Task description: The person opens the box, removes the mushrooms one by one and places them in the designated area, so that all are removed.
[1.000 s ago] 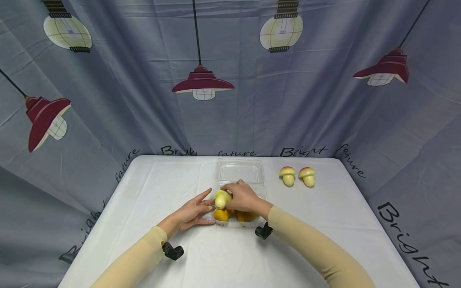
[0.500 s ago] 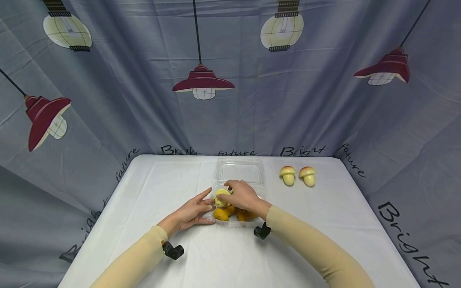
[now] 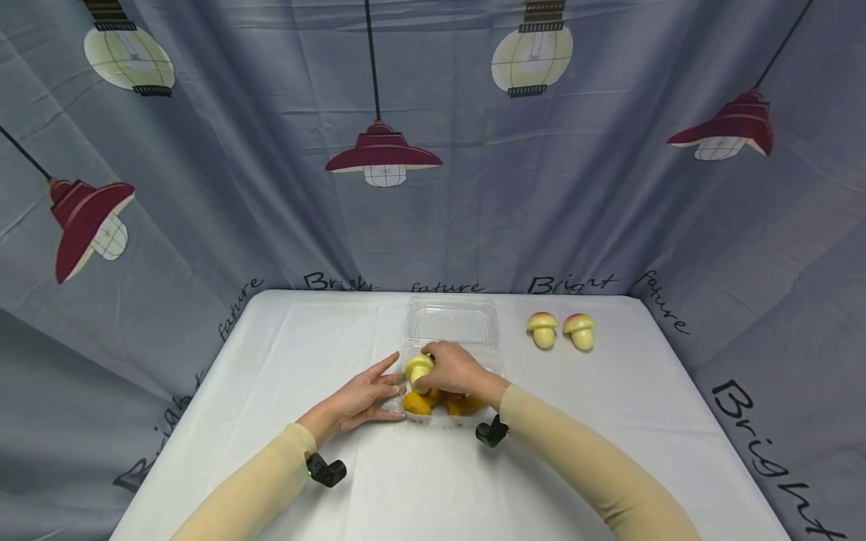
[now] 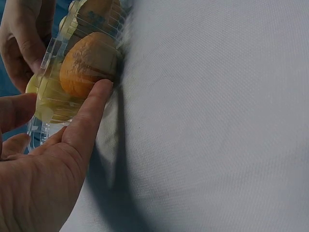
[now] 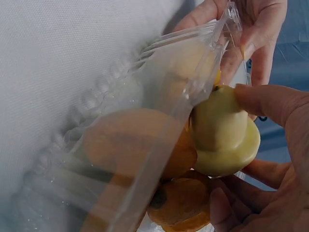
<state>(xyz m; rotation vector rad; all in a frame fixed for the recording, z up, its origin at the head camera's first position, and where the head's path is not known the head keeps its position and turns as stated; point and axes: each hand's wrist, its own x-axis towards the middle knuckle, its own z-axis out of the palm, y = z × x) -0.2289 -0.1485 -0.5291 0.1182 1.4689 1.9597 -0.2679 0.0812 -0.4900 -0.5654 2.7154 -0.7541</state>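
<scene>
A clear plastic clamshell box sits on the white table, its lid laid back. Several orange, rounded pieces lie inside; their kind is unclear. Over the box's left part, my right hand pinches a pale yellow mushroom, cap toward the back. In the right wrist view the thumb presses the end of its stem and fingers curl under the cap. My left hand touches the box's left wall with extended, spread fingers. In the left wrist view one fingertip rests along the wall.
Two mushrooms with reddish caps, a left one and a right one, lie at the table's back right. A grey-blue curtain hangs behind the white tablecloth. Each wrist carries a small black camera.
The right hand's fingers have shifted around the mushroom, and its stem has turned slightly within the box's left part. My left hand stays at the same wall.
</scene>
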